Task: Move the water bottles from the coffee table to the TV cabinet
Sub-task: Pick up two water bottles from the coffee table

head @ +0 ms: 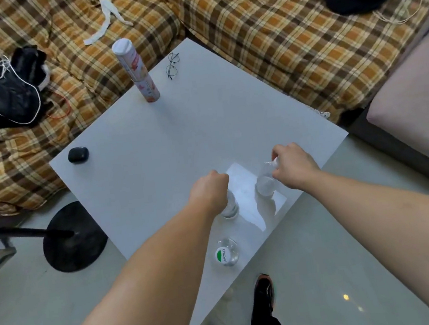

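Bottles upright: left hand (208,190) fingers clamp one (229,206), right hand (293,166) clamps another (266,184); third (227,252) nearest, untouched.

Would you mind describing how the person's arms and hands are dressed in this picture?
Both arms are bare along their whole visible length, with no sleeves in view. The left hand and the right hand wear no gloves, and no watch, bracelet or ring shows on either. Lower down, dark trousers and black shoes with orange trim are visible.

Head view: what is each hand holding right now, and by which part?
Left hand grips the top of one water bottle; right hand grips another bottle at its cap end. Both bottles remain on the coffee table. A third bottle stands untouched.
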A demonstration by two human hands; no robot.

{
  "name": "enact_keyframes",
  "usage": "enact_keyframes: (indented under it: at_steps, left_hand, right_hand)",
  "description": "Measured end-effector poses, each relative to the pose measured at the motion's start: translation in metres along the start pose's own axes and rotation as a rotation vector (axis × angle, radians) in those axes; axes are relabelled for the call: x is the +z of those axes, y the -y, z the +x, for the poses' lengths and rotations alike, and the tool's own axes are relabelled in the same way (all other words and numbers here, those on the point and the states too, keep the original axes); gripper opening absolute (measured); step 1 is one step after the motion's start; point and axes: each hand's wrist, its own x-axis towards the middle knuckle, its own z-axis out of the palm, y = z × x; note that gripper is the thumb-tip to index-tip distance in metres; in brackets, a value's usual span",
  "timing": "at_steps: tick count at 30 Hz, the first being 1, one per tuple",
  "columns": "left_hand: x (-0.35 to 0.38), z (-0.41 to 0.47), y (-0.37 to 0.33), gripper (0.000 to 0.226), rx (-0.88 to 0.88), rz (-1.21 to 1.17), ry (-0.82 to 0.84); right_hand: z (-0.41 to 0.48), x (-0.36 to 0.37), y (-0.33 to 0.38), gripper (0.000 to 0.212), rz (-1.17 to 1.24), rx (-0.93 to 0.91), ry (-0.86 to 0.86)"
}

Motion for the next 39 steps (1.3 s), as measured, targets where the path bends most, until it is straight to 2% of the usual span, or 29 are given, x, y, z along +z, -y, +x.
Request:
enact_keyframes:
  at_steps: [6, 12, 18, 21, 27, 32, 35, 39]
  left_hand:
    - [-0.039, -0.015, 0.012, 0.021, 0.051, -0.071, -0.088]
    - [-0.071, -0.033, 0.013, 0.018, 0.184, -0.033, -0.144]
    - [-0.101, -0.061, 0.018, 0.028, 0.306, 0.088, -0.252]
    - [-0.108, -0.081, 0.012, 0.03, 0.405, 0.103, -0.338]
    - [-0.104, -0.11, -0.031, 0.024, 0.596, 0.214, -0.397]
    - [-0.071, -0.146, -0.094, 0.024, 0.758, 0.343, -0.352]
    - [-0.045, -0.176, -0.138, 0.025, 0.886, 0.392, -0.249]
    - [-0.003, -0.233, -0.197, 0.026, 1.095, 0.463, -0.135]
  right_hand:
    - [-0.016, -0.028, 0.003, 0.008, -0.027, 0.04, -0.093]
    - [-0.05, -0.054, 0.015, 0.02, -0.122, 0.053, -0.118]
    - [-0.108, -0.072, 0.018, 0.023, -0.125, 0.123, -0.205]
    - [-0.147, -0.074, 0.016, 0.02, -0.084, 0.187, -0.283]
    - [-0.249, -0.066, -0.024, 0.022, 0.038, 0.428, -0.459]
    - [-0.34, -0.045, -0.064, 0.021, 0.14, 0.617, -0.551]
    - [-0.399, -0.026, -0.09, 0.017, 0.196, 0.716, -0.578]
    - [-0.486, -0.003, -0.116, 0.024, 0.227, 0.841, -0.599]
